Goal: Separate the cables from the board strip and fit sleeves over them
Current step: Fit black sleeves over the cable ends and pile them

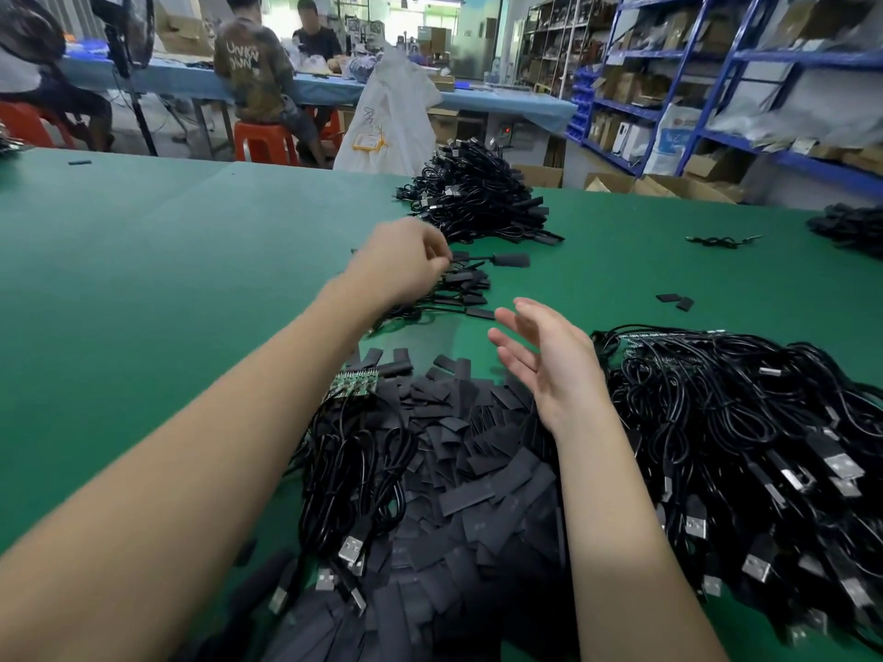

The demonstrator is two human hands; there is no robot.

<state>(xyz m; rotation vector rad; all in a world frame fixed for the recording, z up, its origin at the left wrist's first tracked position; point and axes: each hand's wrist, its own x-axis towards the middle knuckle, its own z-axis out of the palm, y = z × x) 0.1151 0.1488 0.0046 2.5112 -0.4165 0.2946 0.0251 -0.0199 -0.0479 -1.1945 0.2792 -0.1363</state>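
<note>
Spreading across the green table (143,260), heaps of black USB cables (745,422) lie at the right, with flat black sleeves (478,451) piled between the person's arms. Print on those sleeves is too blurred to read. A green board strip (350,384) sits on cables beside the left forearm. Farther out, the left hand (403,265) pinches a sleeved cable (497,260) among finished ones. Empty, the right hand (549,360) hovers with fingers spread.

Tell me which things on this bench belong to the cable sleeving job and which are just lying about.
Job:
board strip
black sleeves
USB cables
sleeved cables
left hand
right hand

Lying about:
white plastic bag
fan
red stools
</note>
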